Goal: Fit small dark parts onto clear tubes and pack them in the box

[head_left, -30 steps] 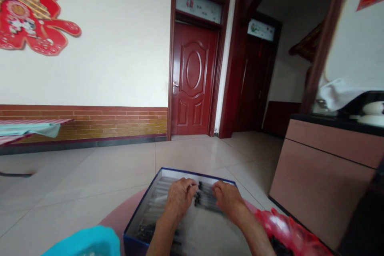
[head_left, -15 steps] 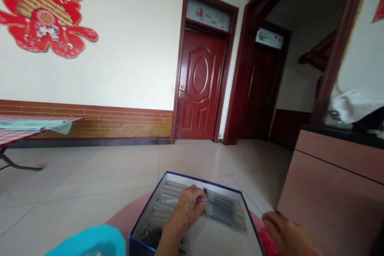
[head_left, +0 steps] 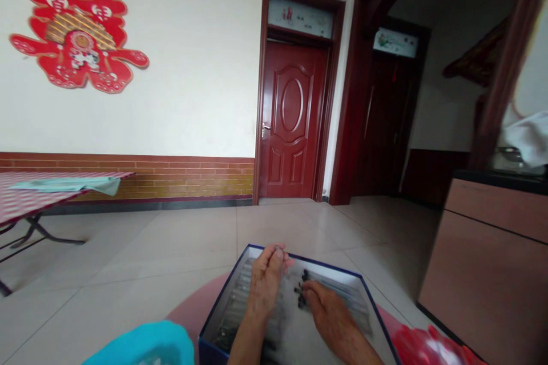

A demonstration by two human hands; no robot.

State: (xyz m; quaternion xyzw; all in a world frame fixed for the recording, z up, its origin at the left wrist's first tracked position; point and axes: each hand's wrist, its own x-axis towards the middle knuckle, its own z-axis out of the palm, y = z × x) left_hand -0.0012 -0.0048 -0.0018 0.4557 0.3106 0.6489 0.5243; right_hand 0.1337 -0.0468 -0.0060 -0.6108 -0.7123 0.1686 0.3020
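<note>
A shallow box (head_left: pixel 206 317) with a blue rim and pale inside holds rows of thin clear tubes (head_left: pixel 240 291). Over the far left part of the box, my left hand (head_left: pixel 265 276) is closed with its fingers curled and the thumb against them. Whatever it may hold is too small to make out. My right hand (head_left: pixel 331 316) lies over the right half of the box, its fingertips closed at the black tips (head_left: pixel 302 291) of a bunch of thin tubes. The hand covers part of these tubes. More tubes (head_left: pixel 359 308) lie to its right.
The box rests on a pink round surface (head_left: pixel 188 311). A bright blue container (head_left: pixel 145 345) stands to the left, and a red plastic bag (head_left: pixel 432 345) lies to the right. Beyond are a checked table (head_left: pixel 25 197), a pinkish cabinet (head_left: pixel 492 262) and a red door (head_left: pixel 291 120).
My right hand has come in from the right to the black tips in the box. My left hand has lifted away from the tubes, slightly up and left. The view has shifted a little.
</note>
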